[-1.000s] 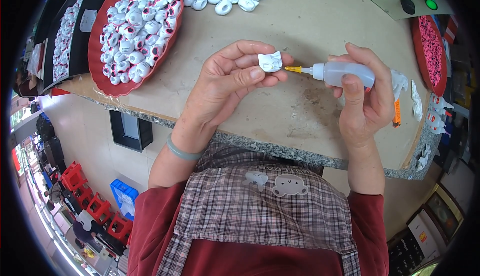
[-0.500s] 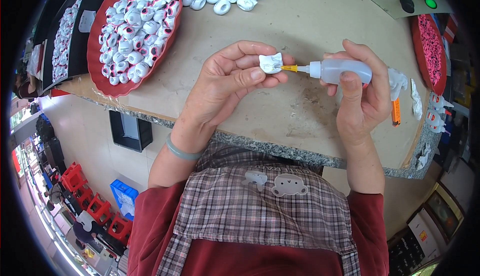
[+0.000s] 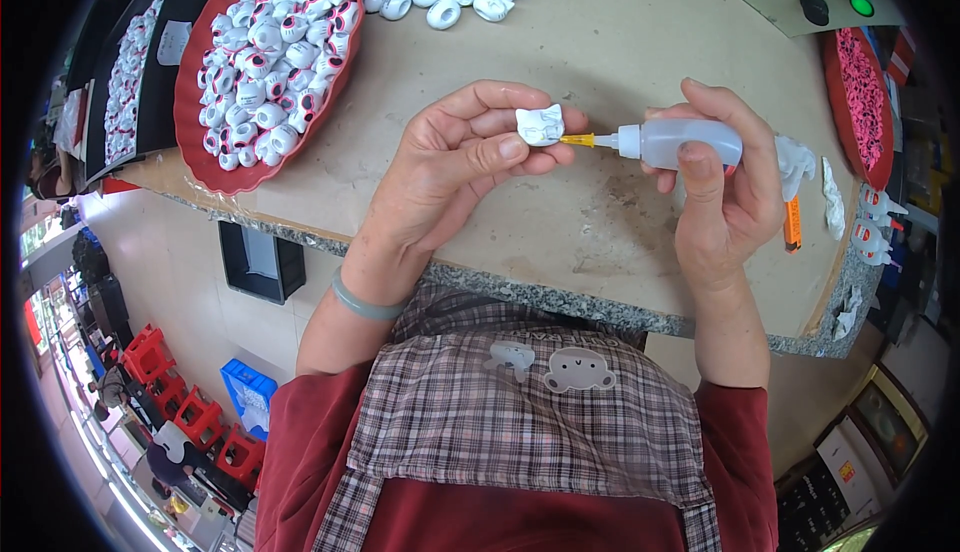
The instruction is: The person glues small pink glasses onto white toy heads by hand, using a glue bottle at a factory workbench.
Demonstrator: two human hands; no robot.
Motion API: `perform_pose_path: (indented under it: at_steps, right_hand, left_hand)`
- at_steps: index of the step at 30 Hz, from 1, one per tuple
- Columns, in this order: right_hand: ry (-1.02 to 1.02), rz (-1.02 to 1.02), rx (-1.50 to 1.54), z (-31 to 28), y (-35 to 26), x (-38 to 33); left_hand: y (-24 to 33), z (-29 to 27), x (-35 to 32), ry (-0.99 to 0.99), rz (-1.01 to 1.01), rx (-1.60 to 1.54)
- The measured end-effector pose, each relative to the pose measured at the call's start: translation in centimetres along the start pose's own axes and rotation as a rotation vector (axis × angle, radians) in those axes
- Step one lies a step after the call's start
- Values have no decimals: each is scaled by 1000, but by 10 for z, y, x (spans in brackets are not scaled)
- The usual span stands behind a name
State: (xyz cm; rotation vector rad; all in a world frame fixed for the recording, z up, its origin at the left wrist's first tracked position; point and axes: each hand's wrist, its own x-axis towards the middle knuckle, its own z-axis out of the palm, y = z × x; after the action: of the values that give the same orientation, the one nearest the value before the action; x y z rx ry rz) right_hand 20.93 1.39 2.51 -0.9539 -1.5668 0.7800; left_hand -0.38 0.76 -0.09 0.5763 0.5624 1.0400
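Between the thumb and fingers of my left hand (image 3: 470, 147) is a small white cat-head piece (image 3: 540, 126), its face marked with fine dark lines. My right hand (image 3: 725, 182) grips a translucent squeeze bottle (image 3: 688, 143), lying almost level with its nozzle pointing left. The bottle's yellow needle tip (image 3: 578, 140) meets the lower right edge of the cat-head piece, or sits just off it; I cannot tell which. What the bottle contains looks pale or clear.
A red scalloped tray (image 3: 232, 180) of white and pink pieces stands at the left. White ring-shaped pieces (image 3: 444, 15) lie at the back. Right of my hand are an orange cutter (image 3: 792, 224), crumpled tissue (image 3: 833, 202) and small glue bottles (image 3: 872, 242). A red tray (image 3: 880, 157) holds pink pieces.
The cat-head piece has shifted very slightly left and turned a little, showing more of its lined face. The needle tip has slid barely left and down. Both hands keep their hold.
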Motion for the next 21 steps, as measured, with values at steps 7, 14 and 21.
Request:
perform_pose_path:
  at_steps: [7,14,21]
  right_hand:
    - [-82,0,-124,-6,0,4]
    - [78,204,360,-5,3,15]
    - [10,623,452,-8,6,29]
  left_hand:
    - [0,-1,4,3,5,1]
    - [5,5,2,25,-1,26]
    - [2,2,-4,6,-40,16]
